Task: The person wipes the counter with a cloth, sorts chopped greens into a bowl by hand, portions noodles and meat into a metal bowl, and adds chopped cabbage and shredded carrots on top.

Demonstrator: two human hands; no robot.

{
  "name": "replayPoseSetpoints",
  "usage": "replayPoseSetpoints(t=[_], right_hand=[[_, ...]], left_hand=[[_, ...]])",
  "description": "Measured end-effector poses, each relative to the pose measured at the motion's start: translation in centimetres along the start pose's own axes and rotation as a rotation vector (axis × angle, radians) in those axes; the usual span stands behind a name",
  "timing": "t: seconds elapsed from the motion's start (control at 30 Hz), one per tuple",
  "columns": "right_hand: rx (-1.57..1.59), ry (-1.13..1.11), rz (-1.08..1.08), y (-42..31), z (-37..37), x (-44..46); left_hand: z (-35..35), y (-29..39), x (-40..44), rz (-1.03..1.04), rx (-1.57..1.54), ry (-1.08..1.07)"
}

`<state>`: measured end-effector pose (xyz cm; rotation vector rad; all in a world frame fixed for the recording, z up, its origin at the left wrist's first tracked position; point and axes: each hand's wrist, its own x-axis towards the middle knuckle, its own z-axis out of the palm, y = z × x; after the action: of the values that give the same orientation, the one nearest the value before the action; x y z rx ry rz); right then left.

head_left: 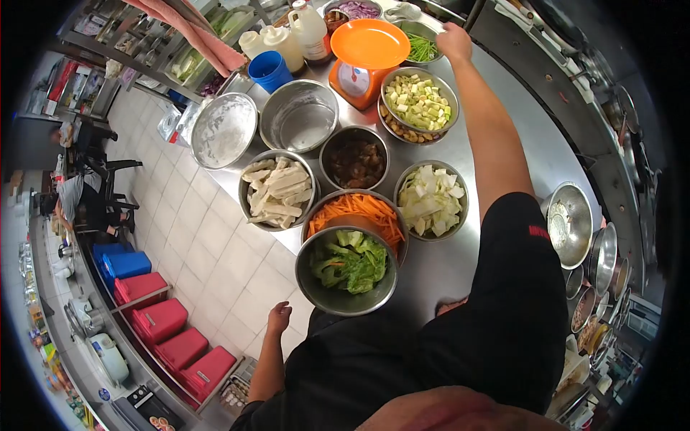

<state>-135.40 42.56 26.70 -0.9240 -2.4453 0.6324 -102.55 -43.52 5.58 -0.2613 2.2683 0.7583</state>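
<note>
My right hand (454, 42) is stretched far across the steel table, its fingers closed on the rim of a metal bowl (437, 33) of cut green vegetables (421, 49). Beside that bowl is an orange kitchen scale (357, 82) with an orange plate (370, 44) on top. A bowl of diced pale-green vegetable (419, 100) is stacked on another bowl nearer me. My left hand (279, 316) hangs low over the floor at my side, loosely curled with its fingers slightly apart and nothing visible in it. Close to my body, a bowl of leafy greens (349, 262) rests partly over shredded carrots (359, 215).
Bowls of pale strips (279, 190), dark meat-like pieces (353, 163) and chopped cabbage (433, 200) crowd the table. Behind them stand a blue cup (270, 70) and squeeze bottles (282, 47). Metal pans (568, 224) line the right side; red bins (159, 318) stand left. Two people sit far left.
</note>
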Motion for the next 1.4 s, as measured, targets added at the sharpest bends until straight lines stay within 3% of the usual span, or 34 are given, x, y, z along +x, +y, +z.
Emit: replayPoseSetpoints(t=[0.07,0.17,0.27,0.5,0.6,0.8,0.93,1.03,1.13,1.2,1.27,1.37,1.4], right_hand=[[-0.142,-0.066,0.269,1.1,-0.5,-0.6],[0.499,-0.219,0.625,4.6,2.4,-1.6],[0.853,0.033,0.753,5.3,1.0,-4.8],[0.987,0.205,0.761,14.3,-7.2,-17.9],[1.037,0.252,0.865,13.8,-12.0,-28.4],[1.202,0.385,0.915,12.4,-16.3,-47.1],[1.180,0.380,1.026,9.0,-18.2,-55.4],[0.937,-0.017,1.027,6.5,-21.5,-59.6],[0.262,0.052,0.739,8.5,-26.0,-63.1],[0.195,0.254,0.681,11.6,-30.3,-64.7],[-0.115,0.312,0.743,15.7,-33.6,-65.6],[-0.138,0.143,0.818,19.6,-35.4,-65.4],[-0.215,0.121,0.751,21.3,-35.2,-64.9]], left_hand=[[0.0,-0.8,0.3,-0.007,0.031,-0.010],[0.3,-2.0,0.6,-0.019,0.053,-0.021],[-0.9,-0.8,-0.3,-0.045,-0.025,-0.019],[-1.6,0.4,0.8,0.012,-0.090,-0.106],[-1.5,0.5,1.9,-0.034,-0.120,-0.185],[-3.0,3.5,4.0,0.079,0.015,-0.264],[-3.8,5.4,5.8,0.085,0.002,-0.317],[-3.9,6.6,6.9,0.104,0.021,-0.342],[-3.9,7.6,6.7,0.155,0.076,-0.338],[-3.8,8.5,5.8,0.179,0.106,-0.355],[-3.3,6.2,7.8,0.205,0.056,-0.378],[-2.8,6.3,5.8,0.233,0.129,-0.397],[-2.8,6.4,4.9,0.270,0.174,-0.405]])
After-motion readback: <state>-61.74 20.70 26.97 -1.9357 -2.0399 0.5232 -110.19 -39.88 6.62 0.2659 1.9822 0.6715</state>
